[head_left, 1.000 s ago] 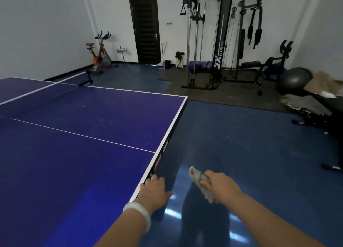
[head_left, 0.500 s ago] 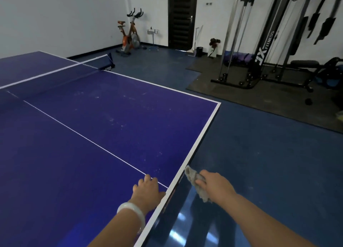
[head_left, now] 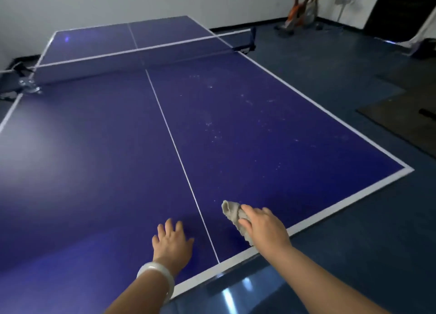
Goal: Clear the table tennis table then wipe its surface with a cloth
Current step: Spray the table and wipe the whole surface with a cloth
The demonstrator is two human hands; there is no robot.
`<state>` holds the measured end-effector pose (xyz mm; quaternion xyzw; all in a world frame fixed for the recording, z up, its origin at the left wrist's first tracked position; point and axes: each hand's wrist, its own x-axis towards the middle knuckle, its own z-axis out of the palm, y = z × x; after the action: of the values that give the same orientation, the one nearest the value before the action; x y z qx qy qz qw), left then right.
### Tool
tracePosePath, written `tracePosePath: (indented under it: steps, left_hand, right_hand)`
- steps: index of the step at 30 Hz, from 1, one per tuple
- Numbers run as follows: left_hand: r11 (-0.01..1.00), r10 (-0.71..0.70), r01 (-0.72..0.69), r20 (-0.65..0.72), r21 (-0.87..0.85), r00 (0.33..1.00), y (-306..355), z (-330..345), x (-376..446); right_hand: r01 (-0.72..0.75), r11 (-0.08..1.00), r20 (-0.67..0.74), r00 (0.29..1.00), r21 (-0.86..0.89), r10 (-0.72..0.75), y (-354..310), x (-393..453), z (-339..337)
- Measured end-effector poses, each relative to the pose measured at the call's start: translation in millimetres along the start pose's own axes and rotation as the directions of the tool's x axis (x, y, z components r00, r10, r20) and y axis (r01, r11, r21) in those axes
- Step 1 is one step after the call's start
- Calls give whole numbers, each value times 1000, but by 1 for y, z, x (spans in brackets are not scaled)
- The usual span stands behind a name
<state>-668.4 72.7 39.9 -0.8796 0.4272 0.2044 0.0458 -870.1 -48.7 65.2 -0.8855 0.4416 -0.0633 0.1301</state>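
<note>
Table tennis table (head_left: 259, 129), speckled with pale marks, is touched by the flat, spread left hand (head_left: 171, 241); a crumpled cloth (head_left: 233, 217) is gripped against its near end by the right hand (head_left: 264, 227).

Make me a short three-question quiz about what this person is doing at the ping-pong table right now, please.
1. True or false: the right hand holds the cloth over the table tennis table.
2. Which side of the white centre line does the left hand rest on?
A. the left
B. the right
C. across it
3. Fill in: pale specks show mostly on the ______ half of the near side.

Key: 1 true; 2 A; 3 right.
</note>
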Motion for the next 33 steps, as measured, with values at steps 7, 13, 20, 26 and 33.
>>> tracePosePath:
  steps: [7,13,20,26,33]
  left_hand:
    - [976,-217,216,-39,-35,975,-18,20,9]
    - [955,-276,261,-93,-143,957,-22,35,36]
    - [952,-304,283,-262,-115,916,-16,66,45]
    - [954,-300,280,-321,-107,898,-18,74,48]
    - [955,-296,276,-337,-107,893,-18,75,48]
  right_hand:
    - [237,971,13,971,-28,-237,-2,5,61]
    - [314,948,14,949,-52,-314,1,-2,68]
    - [545,837,129,834,-39,-537,6,4,80]
    - [577,815,203,805,-54,-557,12,0,89]
    - [245,953,140,965,-179,-222,12,80,107]
